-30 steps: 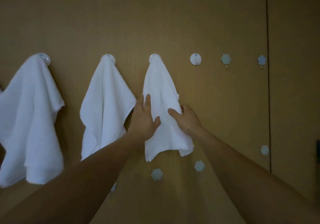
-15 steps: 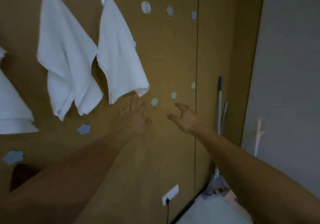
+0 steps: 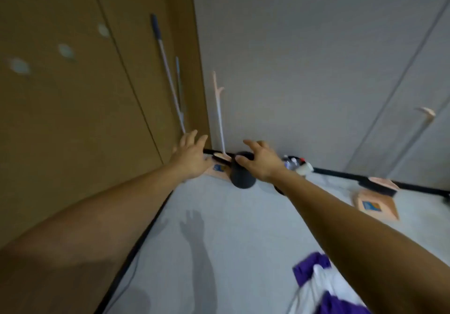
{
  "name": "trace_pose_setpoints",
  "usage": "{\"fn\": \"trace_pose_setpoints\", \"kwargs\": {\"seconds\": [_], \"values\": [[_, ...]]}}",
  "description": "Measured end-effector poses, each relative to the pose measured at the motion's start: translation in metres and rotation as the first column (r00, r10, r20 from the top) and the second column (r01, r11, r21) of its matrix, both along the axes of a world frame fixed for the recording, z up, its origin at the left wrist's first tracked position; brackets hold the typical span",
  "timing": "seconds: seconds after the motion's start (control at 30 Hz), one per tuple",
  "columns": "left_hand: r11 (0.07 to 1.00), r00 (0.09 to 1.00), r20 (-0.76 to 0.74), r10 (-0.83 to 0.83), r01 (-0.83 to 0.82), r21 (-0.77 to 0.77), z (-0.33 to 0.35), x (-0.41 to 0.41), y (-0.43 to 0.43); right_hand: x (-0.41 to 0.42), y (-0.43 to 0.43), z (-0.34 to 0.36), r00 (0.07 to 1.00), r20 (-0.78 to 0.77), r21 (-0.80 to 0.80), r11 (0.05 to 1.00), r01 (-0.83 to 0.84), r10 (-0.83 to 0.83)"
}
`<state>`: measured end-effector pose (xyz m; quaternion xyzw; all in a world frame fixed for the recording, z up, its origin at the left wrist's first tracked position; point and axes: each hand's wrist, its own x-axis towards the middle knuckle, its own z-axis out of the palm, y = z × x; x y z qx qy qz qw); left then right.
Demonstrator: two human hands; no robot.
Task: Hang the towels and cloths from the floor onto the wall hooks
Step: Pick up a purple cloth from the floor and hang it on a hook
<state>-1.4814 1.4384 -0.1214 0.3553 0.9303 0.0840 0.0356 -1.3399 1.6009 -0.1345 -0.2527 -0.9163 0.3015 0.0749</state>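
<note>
A pile of purple and white cloths [image 3: 323, 287] lies on the grey floor at the bottom right, partly hidden by my right forearm. Both arms stretch forward and both hands are empty. My left hand [image 3: 191, 158] has its fingers spread near the corner of the brown wall. My right hand [image 3: 261, 161] is loosely spread in the air above a dark round object. Three pale hooks [image 3: 65, 51] show blurred on the brown wall at the upper left. The hung towels are out of view.
Long-handled mops [image 3: 168, 70] lean in the room's corner. A peach dustpan with a brush [image 3: 219, 165] and a dark round bin [image 3: 242, 176] stand there. A second dustpan set [image 3: 375, 199] sits at the right by the grey wall. A cable runs along the skirting.
My view has swung right and down, from the hung white towels to the floor corner. Both hands have let go of the third towel and now reach out empty.
</note>
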Motion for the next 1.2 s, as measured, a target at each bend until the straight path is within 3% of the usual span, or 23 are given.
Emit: {"fn": "trace_pose_setpoints", "kwargs": {"seconds": [0.2,0.6,0.83,1.0,1.2], "values": [[0.953,0.950,0.183,-0.252,0.276,-0.122,-0.093,0.142,0.102,0.166,0.069,-0.087,0.956,0.199,-0.013,0.975,0.222,-0.215],[0.768,0.747,0.519,-0.415,0.593,-0.241,-0.310,0.283,0.188,0.350,0.102,-0.287,0.712,0.523,-0.172,0.760,0.627,-0.469],[0.727,0.710,0.620,-0.334,0.612,-0.310,-0.494,0.331,0.211,0.398,0.104,-0.486,0.574,0.697,-0.186,0.666,0.723,-0.429],[0.750,0.680,0.679,-0.279,0.595,-0.288,-0.632,0.352,0.217,0.398,0.108,-0.629,0.548,0.686,-0.180,0.617,0.766,-0.480],[0.786,0.682,0.698,-0.217,0.546,-0.289,-0.752,0.353,0.203,0.376,0.119,-0.758,0.455,0.647,-0.001,0.596,0.803,-0.612]]}}
